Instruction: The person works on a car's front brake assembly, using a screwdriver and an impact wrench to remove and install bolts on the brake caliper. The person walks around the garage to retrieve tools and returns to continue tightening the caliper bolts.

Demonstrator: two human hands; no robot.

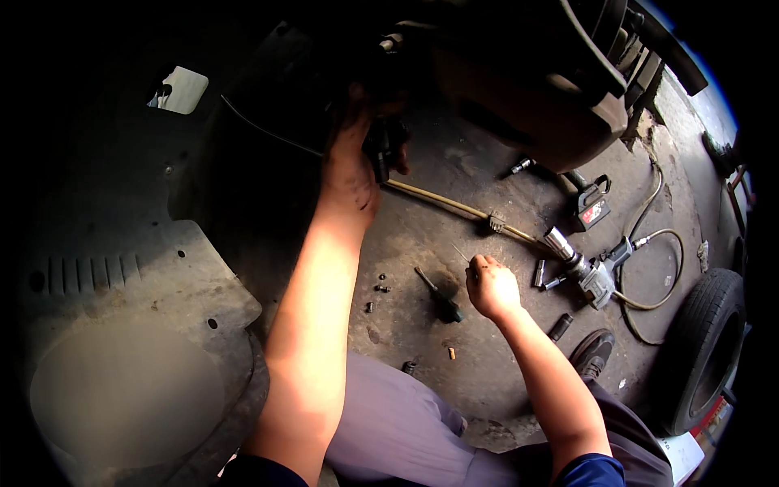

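Note:
My left hand is raised into the shadow under a vehicle part, its fingers curled around a dark part whose kind I cannot make out. Just below it a long yellowish rod or hose slants off to the right; whether it joins the dark part cannot be told. Lower down, my right hand is closed, with a thin pointed sliver showing beyond the fingers. A dark-handled screwdriver lies on the floor left of that hand. Several small bolts lie further left.
An air impact wrench with a hose and sockets lies at the right. Behind it are a battery tool and a hanging vehicle body part. A tyre stands far right. A large panel fills the left.

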